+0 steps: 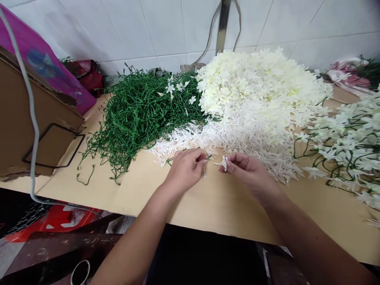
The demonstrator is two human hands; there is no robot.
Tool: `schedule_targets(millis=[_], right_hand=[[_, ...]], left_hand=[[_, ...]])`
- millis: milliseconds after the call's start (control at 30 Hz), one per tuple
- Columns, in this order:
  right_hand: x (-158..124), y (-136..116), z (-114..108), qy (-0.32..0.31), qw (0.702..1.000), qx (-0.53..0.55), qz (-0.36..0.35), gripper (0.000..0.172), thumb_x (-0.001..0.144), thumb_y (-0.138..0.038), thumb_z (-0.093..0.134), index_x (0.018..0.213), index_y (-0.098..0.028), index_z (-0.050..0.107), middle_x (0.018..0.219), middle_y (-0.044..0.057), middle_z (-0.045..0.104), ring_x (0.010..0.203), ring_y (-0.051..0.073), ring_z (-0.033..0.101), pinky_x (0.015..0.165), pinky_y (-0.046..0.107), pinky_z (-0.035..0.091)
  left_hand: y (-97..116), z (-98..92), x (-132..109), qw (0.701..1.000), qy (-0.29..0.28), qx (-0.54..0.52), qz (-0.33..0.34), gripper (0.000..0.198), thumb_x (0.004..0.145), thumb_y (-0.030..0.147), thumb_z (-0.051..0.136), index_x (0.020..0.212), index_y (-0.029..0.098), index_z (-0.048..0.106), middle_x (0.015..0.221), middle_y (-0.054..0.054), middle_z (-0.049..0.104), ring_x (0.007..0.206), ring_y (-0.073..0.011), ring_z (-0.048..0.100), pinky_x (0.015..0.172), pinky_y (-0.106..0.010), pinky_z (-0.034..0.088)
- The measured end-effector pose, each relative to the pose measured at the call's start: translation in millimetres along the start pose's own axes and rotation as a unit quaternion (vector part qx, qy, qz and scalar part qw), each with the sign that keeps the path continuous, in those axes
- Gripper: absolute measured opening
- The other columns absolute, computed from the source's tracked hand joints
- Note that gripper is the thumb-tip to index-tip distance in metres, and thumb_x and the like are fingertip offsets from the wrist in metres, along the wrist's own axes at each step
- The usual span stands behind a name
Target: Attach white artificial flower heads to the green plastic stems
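Note:
My left hand (185,168) is closed above the tan table (208,202), pinching a thin green stem with a small white plastic piece (205,173) hanging from its fingers. My right hand (246,168) faces it a few centimetres away and pinches a small white artificial flower (223,162). Just behind both hands lies a spread of white plastic stamens (213,136). A heap of white flower heads (261,87) rises behind that. A tangled pile of green plastic stems (136,111) lies to the left.
Finished green stems with white flowers (347,150) lie at the right. A cardboard box (32,118) with a grey cable (31,118) stands at the left, a magenta panel (44,59) behind it. White tiled wall at the back. The table's front edge runs below my wrists.

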State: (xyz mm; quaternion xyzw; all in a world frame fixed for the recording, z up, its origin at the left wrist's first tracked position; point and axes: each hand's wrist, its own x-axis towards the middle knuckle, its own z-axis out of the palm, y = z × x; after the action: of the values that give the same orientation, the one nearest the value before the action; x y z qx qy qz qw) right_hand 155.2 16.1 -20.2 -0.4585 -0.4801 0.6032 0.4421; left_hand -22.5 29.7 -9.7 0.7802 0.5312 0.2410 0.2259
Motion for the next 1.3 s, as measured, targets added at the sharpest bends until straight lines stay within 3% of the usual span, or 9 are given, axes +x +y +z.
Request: schedule_targets(millis=[200, 367, 667, 933, 1300], right_hand=[[17.5, -8.5, -1.6, -0.026, 0.998, 0.04, 0.037, 0.033, 0.055, -0.044, 0.075, 0.065, -0.017, 0.059, 0.061, -0.002, 0.057, 0.061, 0.009, 0.054, 0.066, 0.024, 0.045], [23.1, -2.2, 0.1, -0.021, 0.997, 0.057, 0.044, 0.031, 0.058, -0.043, 0.074, 0.065, -0.017, 0.059, 0.063, -0.001, 0.058, 0.061, 0.009, 0.054, 0.065, 0.024, 0.045], [26.3, -0.8, 4.8, -0.024, 0.995, 0.085, 0.037, 0.027, 0.063, -0.04, 0.072, 0.066, -0.017, 0.058, 0.06, -0.003, 0.056, 0.062, 0.009, 0.053, 0.065, 0.023, 0.043], [25.6, 0.0, 4.4, -0.007, 0.996, 0.089, 0.026, 0.027, 0.064, -0.04, 0.071, 0.068, -0.018, 0.055, 0.061, -0.003, 0.056, 0.063, 0.011, 0.055, 0.069, 0.027, 0.044], [22.9, 1.3, 10.1, -0.012, 0.999, 0.051, -0.001, 0.026, 0.069, -0.042, 0.066, 0.07, -0.019, 0.054, 0.063, -0.001, 0.056, 0.065, 0.013, 0.053, 0.067, 0.028, 0.043]], left_hand=[[-6.7, 15.5, 7.1, 0.968, -0.005, -0.247, -0.047, 0.009, 0.079, 0.023, 0.048, 0.081, 0.017, 0.054, 0.069, 0.0, 0.053, 0.065, -0.0108, 0.048, 0.06, -0.024, 0.037], [-8.0, 18.5, 9.1, 0.923, 0.015, -0.369, -0.109, 0.014, 0.076, 0.03, 0.054, 0.078, 0.016, 0.054, 0.066, 0.001, 0.051, 0.062, -0.0096, 0.046, 0.057, -0.022, 0.035], [-7.1, 23.6, 13.1, 0.9, 0.004, -0.42, -0.114, 0.025, 0.075, 0.04, 0.057, 0.073, 0.015, 0.056, 0.064, 0.001, 0.055, 0.061, -0.009, 0.047, 0.057, -0.022, 0.035], [-1.1, 20.5, 14.6, 0.815, 0.003, -0.549, -0.187, 0.024, 0.065, 0.035, 0.067, 0.073, 0.015, 0.056, 0.062, 0.003, 0.058, 0.054, -0.0058, 0.047, 0.051, -0.018, 0.035], [4.0, 19.5, 15.3, 0.807, 0.002, -0.559, -0.192, 0.028, 0.061, 0.037, 0.07, 0.07, 0.015, 0.055, 0.053, 0.007, 0.05, 0.048, -0.005, 0.043, 0.05, -0.019, 0.035]])
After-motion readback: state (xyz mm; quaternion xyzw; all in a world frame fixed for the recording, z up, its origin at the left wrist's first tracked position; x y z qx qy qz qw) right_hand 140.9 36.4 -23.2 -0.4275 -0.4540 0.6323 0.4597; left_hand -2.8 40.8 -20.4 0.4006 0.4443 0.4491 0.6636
